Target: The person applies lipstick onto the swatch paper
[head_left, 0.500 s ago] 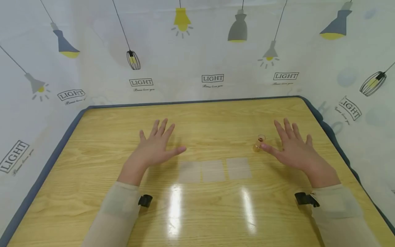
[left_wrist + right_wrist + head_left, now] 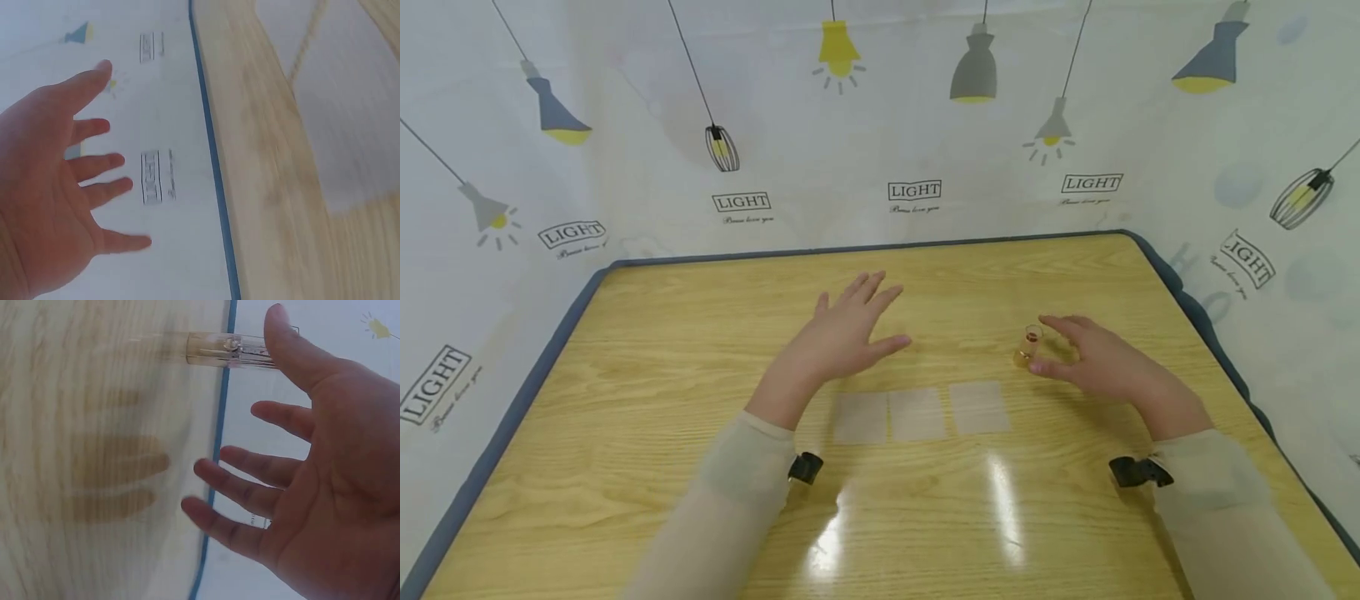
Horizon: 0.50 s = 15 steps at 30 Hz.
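A small clear cylinder with an amber bottom [image 2: 1024,357] stands upright on the table; its exact kind is hard to tell. My right hand [image 2: 1101,362] hovers just right of it, thumb and fingers apart. In the right wrist view the thumb overlaps the top end of the cylinder [image 2: 209,350]; whether they touch cannot be told. Nothing is held there. My left hand [image 2: 833,340] hangs above the table with spread fingers, holding nothing. It is nearest to three pale translucent squares lying in a row: a left one [image 2: 861,419], a middle one [image 2: 917,415] and a right one [image 2: 980,408].
The wood-grain table [image 2: 662,400] has a dark blue edge along its back and sides. A white curtain printed with lamps [image 2: 820,200] surrounds it. Light reflects off the tabletop near the front. Each wrist wears a small black camera mount [image 2: 806,468].
My left hand has moved right and slightly forward, toward the table's middle. The right hand has turned its fingers inward toward the cylinder. The cylinder and squares stay put.
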Motion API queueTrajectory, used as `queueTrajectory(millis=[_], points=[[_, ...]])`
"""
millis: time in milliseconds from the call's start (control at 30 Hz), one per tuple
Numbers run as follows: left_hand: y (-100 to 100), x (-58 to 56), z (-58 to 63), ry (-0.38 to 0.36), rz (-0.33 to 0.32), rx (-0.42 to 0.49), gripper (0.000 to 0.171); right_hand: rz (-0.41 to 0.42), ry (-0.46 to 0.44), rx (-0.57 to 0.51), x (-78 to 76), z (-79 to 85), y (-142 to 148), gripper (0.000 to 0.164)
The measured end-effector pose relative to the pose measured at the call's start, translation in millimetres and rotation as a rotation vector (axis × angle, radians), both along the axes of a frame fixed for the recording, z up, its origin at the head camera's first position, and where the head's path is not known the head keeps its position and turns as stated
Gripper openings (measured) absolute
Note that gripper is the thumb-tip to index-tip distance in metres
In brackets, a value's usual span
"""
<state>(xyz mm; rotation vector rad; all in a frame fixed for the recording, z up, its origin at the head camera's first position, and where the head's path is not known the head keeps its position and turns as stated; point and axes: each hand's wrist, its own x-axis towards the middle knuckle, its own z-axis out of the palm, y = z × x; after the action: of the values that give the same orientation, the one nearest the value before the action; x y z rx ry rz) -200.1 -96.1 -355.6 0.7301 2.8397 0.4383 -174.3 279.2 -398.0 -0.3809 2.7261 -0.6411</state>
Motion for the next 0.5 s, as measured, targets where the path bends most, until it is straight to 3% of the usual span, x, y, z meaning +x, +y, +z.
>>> queueTrajectory(millis=[133,233,500], points=[[34,-6.5,4.2,0.019,-0.115,0.077,0.069,-0.010,-0.046,-0.099,-6.3,-6.7,1,0.088],[59,-10.9,0.8,0.001,-0.167,0.134,0.061,-0.040,-0.084,-0.172,-11.0,-13.2,1,0.080],[122,-14.1,-22.2,-0.079,-0.181,0.273,0.048,-0.080,-0.123,-0.236,-16.3,-19.4,2,0.062]])
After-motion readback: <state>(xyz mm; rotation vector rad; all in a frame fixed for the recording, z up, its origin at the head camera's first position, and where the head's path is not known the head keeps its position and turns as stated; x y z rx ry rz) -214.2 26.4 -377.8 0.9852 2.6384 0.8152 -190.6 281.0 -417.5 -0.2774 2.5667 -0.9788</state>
